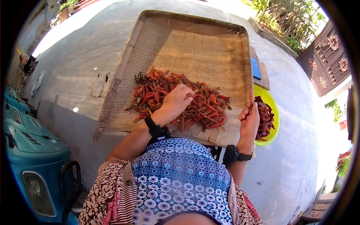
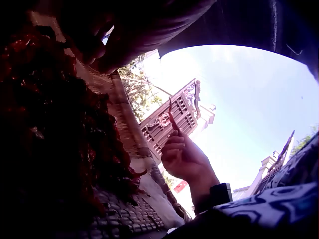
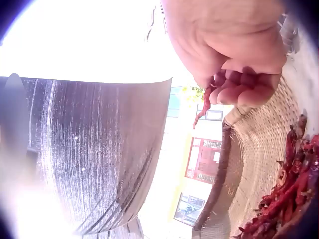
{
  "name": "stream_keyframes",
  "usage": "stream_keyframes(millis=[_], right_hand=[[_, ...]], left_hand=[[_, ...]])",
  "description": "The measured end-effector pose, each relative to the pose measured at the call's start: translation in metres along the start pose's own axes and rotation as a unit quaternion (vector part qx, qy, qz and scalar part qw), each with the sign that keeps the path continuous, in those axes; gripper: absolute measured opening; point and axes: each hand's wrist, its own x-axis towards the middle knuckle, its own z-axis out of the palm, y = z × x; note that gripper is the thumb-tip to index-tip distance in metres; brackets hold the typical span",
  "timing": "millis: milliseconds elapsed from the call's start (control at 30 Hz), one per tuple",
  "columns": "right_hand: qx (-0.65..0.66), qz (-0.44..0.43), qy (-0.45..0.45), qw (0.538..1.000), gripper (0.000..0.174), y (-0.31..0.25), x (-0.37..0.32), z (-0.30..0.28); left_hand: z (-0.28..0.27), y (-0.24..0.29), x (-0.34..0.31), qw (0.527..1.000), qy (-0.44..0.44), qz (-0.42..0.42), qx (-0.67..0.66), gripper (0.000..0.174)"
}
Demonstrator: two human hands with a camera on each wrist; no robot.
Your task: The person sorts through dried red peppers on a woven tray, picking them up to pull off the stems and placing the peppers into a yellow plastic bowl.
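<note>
A heap of dried red chilies (image 1: 210,108) lies on the near part of a woven bamboo tray (image 1: 202,48). My left hand (image 1: 174,105) is over the heap with its fingers bent; the left wrist view is too dark to tell what they hold. At the tray's right edge, my right hand (image 1: 248,122) pinches one dried chili (image 1: 251,93) between thumb and fingers. It points upward in the head view, and the right wrist view shows the same chili (image 3: 203,109) sticking out past the fingertips.
Close to the right hand stands a yellow-green basin (image 1: 275,112) with dark red chilies (image 1: 265,120) in it. A phone (image 1: 255,68) lies on cardboard (image 1: 264,75) beside the tray. To the left is a teal vehicle (image 1: 37,146); a brown gate (image 1: 326,56) stands far right.
</note>
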Motion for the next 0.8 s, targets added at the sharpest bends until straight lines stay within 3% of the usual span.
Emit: stream_keyframes(millis=[100,200,300,333,433,467,567,667,767,800], right_hand=[[0.219,-0.064,0.007,0.974,0.041,-0.004,0.011,-0.029],[0.219,0.006,0.060,0.974,0.046,-0.005,0.012,-0.029],[0.135,0.010,0.031,0.990,0.047,0.012,0.008,-0.018],[0.128,0.015,-0.008,0.992,0.039,0.016,0.004,-0.014],[-0.052,-0.002,-0.063,0.997,0.029,0.024,-0.006,0.015],[-0.092,0.011,-0.085,0.992,0.020,0.023,-0.011,0.028],[-0.235,0.020,-0.174,0.956,0.021,0.024,-0.026,0.057],[-0.313,0.001,-0.239,0.919,0.024,0.030,-0.032,0.075],[-0.324,-0.018,-0.248,0.913,0.026,0.034,-0.032,0.084],[-0.323,-0.035,-0.255,0.911,0.026,0.039,-0.029,0.082]], left_hand=[[0.009,-0.007,0.001,0.997,-0.030,0.026,0.060,0.023],[0.014,-0.008,0.001,0.989,-0.069,0.004,0.128,0.025],[0.010,-0.006,0.000,0.988,-0.073,0.020,0.135,0.025],[0.011,-0.009,-0.001,0.990,-0.057,0.039,0.122,0.025],[0.004,-0.004,-0.004,0.994,-0.016,0.064,0.087,0.022],[0.001,0.001,-0.006,0.995,-0.005,0.067,0.073,0.021],[-0.007,0.017,-0.010,0.998,-0.003,0.056,0.026,0.017],[0.000,0.011,-0.009,0.992,0.017,0.124,0.000,0.013],[-0.007,0.024,-0.010,0.987,-0.083,0.136,-0.003,0.011],[-0.005,0.021,-0.010,0.985,-0.080,0.150,-0.027,0.010]])
